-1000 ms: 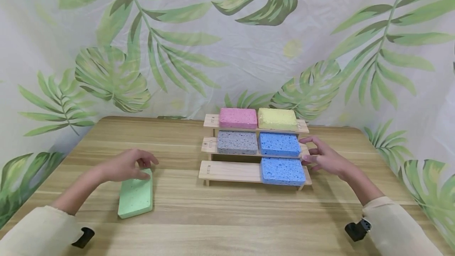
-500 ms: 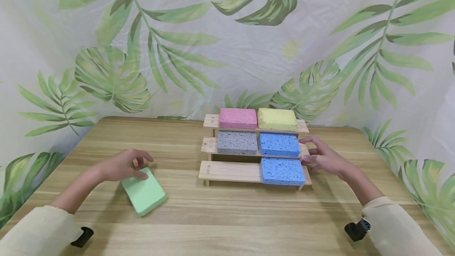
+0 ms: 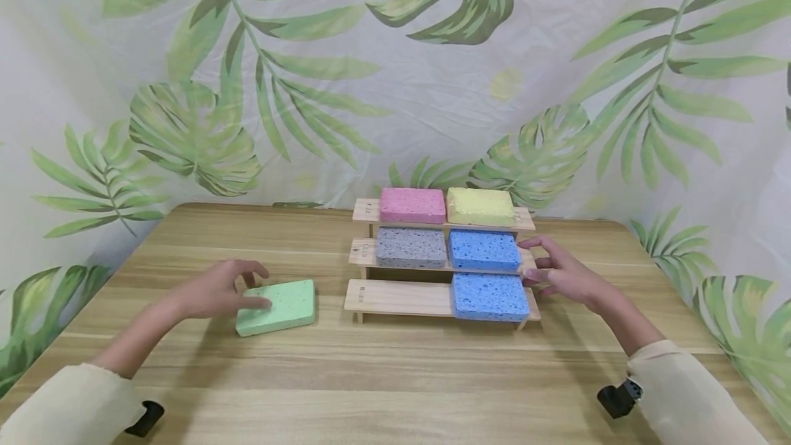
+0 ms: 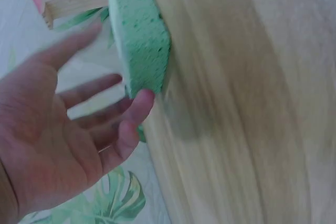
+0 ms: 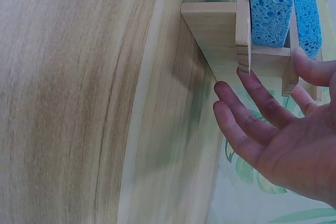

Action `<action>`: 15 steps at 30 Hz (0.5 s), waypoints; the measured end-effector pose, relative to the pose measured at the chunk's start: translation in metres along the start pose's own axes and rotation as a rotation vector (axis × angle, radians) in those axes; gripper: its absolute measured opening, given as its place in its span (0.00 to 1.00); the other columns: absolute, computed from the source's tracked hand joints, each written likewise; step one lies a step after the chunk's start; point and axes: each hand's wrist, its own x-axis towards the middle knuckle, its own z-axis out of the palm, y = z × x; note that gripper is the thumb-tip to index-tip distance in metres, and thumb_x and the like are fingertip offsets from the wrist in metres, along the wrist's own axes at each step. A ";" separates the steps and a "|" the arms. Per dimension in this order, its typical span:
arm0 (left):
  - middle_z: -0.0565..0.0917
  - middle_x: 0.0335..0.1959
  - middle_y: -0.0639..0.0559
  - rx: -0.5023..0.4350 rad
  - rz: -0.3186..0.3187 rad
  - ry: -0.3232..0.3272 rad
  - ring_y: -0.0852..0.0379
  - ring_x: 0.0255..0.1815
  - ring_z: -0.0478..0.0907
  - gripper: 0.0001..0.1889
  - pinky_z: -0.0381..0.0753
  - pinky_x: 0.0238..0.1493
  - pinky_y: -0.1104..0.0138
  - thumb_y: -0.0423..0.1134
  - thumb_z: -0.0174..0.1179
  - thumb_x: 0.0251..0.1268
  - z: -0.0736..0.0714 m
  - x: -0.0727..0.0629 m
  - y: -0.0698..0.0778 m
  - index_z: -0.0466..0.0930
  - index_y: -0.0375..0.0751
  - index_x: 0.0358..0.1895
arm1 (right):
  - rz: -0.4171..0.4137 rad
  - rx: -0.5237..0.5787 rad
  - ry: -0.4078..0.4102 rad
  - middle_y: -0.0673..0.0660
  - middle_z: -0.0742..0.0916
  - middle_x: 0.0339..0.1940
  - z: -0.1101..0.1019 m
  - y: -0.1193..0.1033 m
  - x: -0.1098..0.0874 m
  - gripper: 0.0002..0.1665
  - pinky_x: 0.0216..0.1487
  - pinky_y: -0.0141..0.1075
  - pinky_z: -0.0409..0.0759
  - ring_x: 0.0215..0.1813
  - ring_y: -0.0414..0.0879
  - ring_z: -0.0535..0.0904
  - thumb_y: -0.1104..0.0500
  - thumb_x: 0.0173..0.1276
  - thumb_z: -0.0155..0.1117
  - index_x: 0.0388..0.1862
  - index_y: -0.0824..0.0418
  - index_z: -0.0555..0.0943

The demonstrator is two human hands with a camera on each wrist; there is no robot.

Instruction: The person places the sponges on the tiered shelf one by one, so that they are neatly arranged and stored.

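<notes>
Left hand: the left hand [image 3: 213, 292] lies low over the table [image 3: 395, 369], fingers loosely spread and clasping nothing; one fingertip [image 4: 143, 98] touches the near edge of the green sponge [image 3: 277, 307].
Right hand: the right hand [image 3: 565, 275] is slack, fingers straight, held against the right end of the rack [image 3: 395, 297]; it seems to touch the wood, though the wrist view leaves this unsure.
Green sponge: flat on the table, just left of the rack's bare bottom step, apart from it.
Handling: likely light, soft and springy; the porous faces should give good grip, and it will not break. It slides easily under a push.
Where to hold: pinch across the short sides, thumb opposite fingers, gently, so it does not buckle.
Rack: three wooden steps holding pink [image 3: 412, 205], yellow [image 3: 480, 207], grey [image 3: 410, 248] and two blue sponges [image 3: 485, 250] [image 3: 491, 297].
</notes>
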 end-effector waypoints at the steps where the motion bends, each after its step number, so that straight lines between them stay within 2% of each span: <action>1: 0.82 0.44 0.38 -0.015 0.016 -0.018 0.56 0.32 0.80 0.32 0.80 0.33 0.64 0.46 0.76 0.60 -0.001 -0.002 0.000 0.78 0.25 0.59 | 0.000 -0.001 0.000 0.74 0.83 0.56 0.000 0.000 0.000 0.33 0.53 0.62 0.82 0.59 0.67 0.83 0.63 0.80 0.55 0.78 0.65 0.55; 4: 0.80 0.47 0.38 -0.066 0.060 -0.076 0.60 0.26 0.78 0.38 0.79 0.28 0.66 0.45 0.81 0.52 -0.002 -0.005 0.000 0.75 0.26 0.61 | 0.003 -0.004 0.001 0.75 0.82 0.57 0.000 0.000 -0.001 0.33 0.53 0.62 0.82 0.59 0.67 0.83 0.63 0.80 0.55 0.78 0.65 0.55; 7: 0.77 0.48 0.38 -0.092 0.097 -0.105 0.61 0.25 0.75 0.41 0.78 0.26 0.68 0.41 0.83 0.46 -0.001 -0.008 -0.001 0.74 0.25 0.63 | 0.003 -0.005 0.001 0.76 0.82 0.58 0.000 -0.001 -0.001 0.33 0.53 0.62 0.82 0.59 0.68 0.83 0.63 0.80 0.55 0.77 0.65 0.56; 11: 0.77 0.48 0.40 -0.049 0.114 -0.083 0.59 0.28 0.73 0.41 0.75 0.29 0.69 0.39 0.85 0.41 0.001 -0.008 -0.003 0.76 0.27 0.62 | -0.001 0.004 -0.003 0.76 0.81 0.58 0.000 -0.001 -0.001 0.33 0.52 0.62 0.83 0.59 0.67 0.83 0.63 0.80 0.55 0.77 0.65 0.56; 15: 0.78 0.49 0.42 0.001 0.116 -0.051 0.58 0.32 0.72 0.39 0.74 0.31 0.69 0.38 0.85 0.42 0.003 -0.007 -0.004 0.78 0.30 0.61 | -0.007 0.020 -0.007 0.77 0.81 0.59 0.000 -0.001 -0.001 0.33 0.52 0.60 0.83 0.59 0.67 0.83 0.63 0.80 0.54 0.77 0.65 0.55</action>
